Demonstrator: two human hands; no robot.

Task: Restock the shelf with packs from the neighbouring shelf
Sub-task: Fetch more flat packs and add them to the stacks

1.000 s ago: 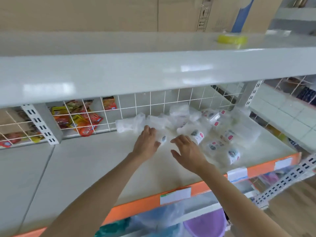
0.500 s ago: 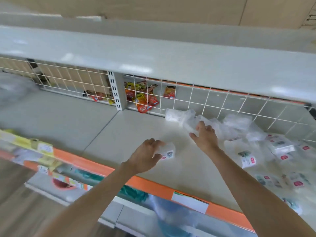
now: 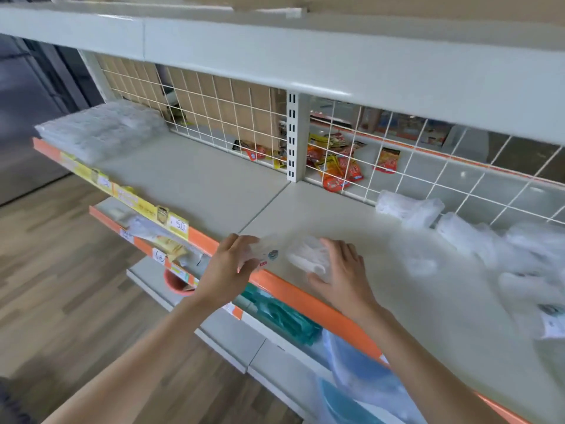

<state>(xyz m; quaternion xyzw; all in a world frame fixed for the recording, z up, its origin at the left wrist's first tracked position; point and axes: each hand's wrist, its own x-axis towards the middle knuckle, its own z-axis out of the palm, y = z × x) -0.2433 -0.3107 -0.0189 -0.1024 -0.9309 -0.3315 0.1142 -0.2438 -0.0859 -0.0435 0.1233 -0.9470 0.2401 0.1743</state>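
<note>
My left hand (image 3: 227,267) grips a clear pack with a small printed label (image 3: 265,255) at the front edge of the shelf (image 3: 305,209), just above the orange price strip (image 3: 293,290). My right hand (image 3: 339,270) curls round a second clear pack (image 3: 307,255) close beside it, the two packs nearly touching, though motion blur keeps me from saying whether they actually meet. Both sit on the right-hand bay, a little right of the seam between the two shelf boards. Further right lies a loose heap of more clear packs (image 3: 489,249), spreading toward the wire grid back (image 3: 458,185). On the far left end of the neighbouring bay I see a stack of clear wrapped goods (image 3: 101,127). Behind the grid lie red and yellow sachets (image 3: 339,166).
</note>
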